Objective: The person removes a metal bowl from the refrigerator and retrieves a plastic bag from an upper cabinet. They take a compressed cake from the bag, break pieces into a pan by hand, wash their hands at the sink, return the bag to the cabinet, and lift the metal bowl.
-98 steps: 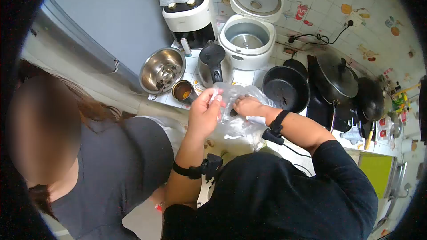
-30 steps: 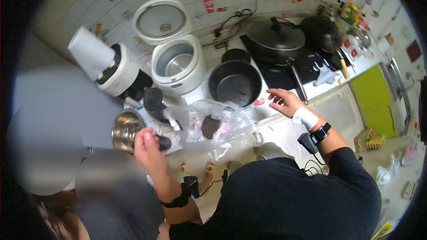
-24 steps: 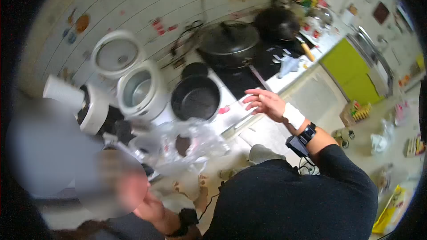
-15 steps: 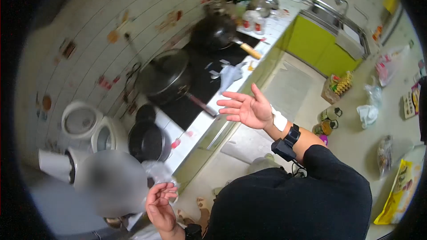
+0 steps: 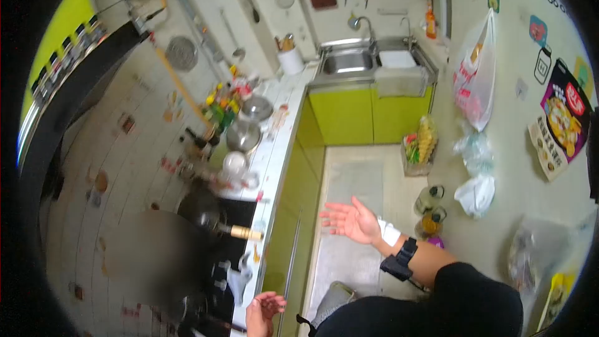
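Note:
My right hand is held out over the floor mat, palm up with its fingers spread and nothing in it. White tape is wrapped at its wrist, beside a black strap. Low in the view, my left hand hangs by the counter edge with slightly curled fingers apart, holding nothing. Nearest to it lies a grey-blue cloth on the counter. A wok with a wooden handle rests on the black stove.
A steel sink stands at the far end above green cabinets. Bottles and metal bowls line the counter. On the floor to the right are a box of produce and jars. Plastic bags hang along the right wall.
The view has swung right, from the rice cooker and plastic bag to the sink end. Both hands have come away from the plastic bag, which is now out of view, and have opened.

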Available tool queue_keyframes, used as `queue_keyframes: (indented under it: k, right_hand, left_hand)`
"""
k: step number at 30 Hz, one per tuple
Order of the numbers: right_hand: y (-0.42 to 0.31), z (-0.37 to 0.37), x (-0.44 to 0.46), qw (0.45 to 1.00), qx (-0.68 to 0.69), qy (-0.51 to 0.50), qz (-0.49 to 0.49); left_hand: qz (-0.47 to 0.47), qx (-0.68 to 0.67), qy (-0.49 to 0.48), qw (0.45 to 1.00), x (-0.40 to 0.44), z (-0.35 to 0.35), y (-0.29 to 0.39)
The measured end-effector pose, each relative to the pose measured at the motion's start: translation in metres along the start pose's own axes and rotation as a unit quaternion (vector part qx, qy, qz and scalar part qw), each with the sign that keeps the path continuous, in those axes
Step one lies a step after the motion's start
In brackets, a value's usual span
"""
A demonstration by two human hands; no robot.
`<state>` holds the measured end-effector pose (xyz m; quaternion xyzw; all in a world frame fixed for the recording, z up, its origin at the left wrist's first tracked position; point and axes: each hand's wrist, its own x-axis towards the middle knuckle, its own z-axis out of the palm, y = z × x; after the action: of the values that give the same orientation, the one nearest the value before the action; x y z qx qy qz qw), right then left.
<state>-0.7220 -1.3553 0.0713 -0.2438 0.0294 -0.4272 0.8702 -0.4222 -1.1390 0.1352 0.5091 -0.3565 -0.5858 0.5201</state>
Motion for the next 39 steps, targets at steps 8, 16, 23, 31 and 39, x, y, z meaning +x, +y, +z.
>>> queue_keyframes:
  k: [8,16,23,31,39]
  right_hand:
    - [-0.176,-0.124,0.086,0.963,-0.165,0.205,-0.056]
    - [-0.394,-0.238,0.111,0.864,-0.288,0.381,-0.161]
    - [-0.594,-0.382,0.227,0.814,-0.426,0.352,-0.178]
    - [-0.791,-0.490,0.397,0.634,-0.671,0.376,-0.082]
    - [-0.906,-0.608,0.508,0.448,-0.751,0.485,-0.016]
  left_hand:
    - [-0.114,0.038,-0.054,0.991,0.309,0.062,0.017]
    - [-0.135,0.116,-0.244,0.953,0.598,0.262,0.075]
    - [-0.163,0.128,-0.209,0.956,0.771,0.347,0.060]
    - [-0.164,0.029,-0.096,0.981,0.932,0.385,0.099]
    - [-0.264,-0.014,-0.175,0.949,1.211,0.486,0.075]
